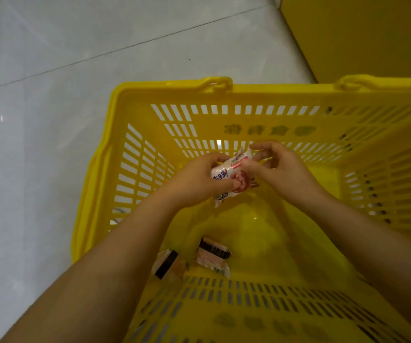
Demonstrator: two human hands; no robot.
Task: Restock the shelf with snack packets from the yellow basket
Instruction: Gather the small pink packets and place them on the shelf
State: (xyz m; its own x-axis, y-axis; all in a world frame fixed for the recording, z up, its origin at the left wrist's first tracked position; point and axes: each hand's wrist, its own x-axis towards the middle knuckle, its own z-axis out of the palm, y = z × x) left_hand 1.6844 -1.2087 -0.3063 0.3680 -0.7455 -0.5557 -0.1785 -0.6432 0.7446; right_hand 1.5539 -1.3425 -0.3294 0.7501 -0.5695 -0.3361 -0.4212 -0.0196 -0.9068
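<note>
Head camera, looking straight down: what have the hands got?

— One white snack packet with blue lettering and a red picture, shared between them. The left hand grips its lower half, fingers curled behind and the thumb laid over the front. The right hand pinches the upper crimped end between thumb and fingertips, its other fingers curled.

Where is the packet, exactly?

— Held in the air inside the yellow basket, above the bottom and near the far slotted wall, tilted with its upper end towards the right hand.

Anything else in the basket?

— Two more lie on the bottom at the near side, between the forearms: a pink packet with a dark band, and just to its left a second packet with a black stripe. Whether those two touch, I cannot tell.

And the basket itself?

— It stands on a pale tiled floor. Both handles lie folded down along the far rim. Raised characters show on the far wall, too soft to read.

What is beyond it?

— A plain yellow panel at the upper right, close behind the basket's far right corner.
</note>
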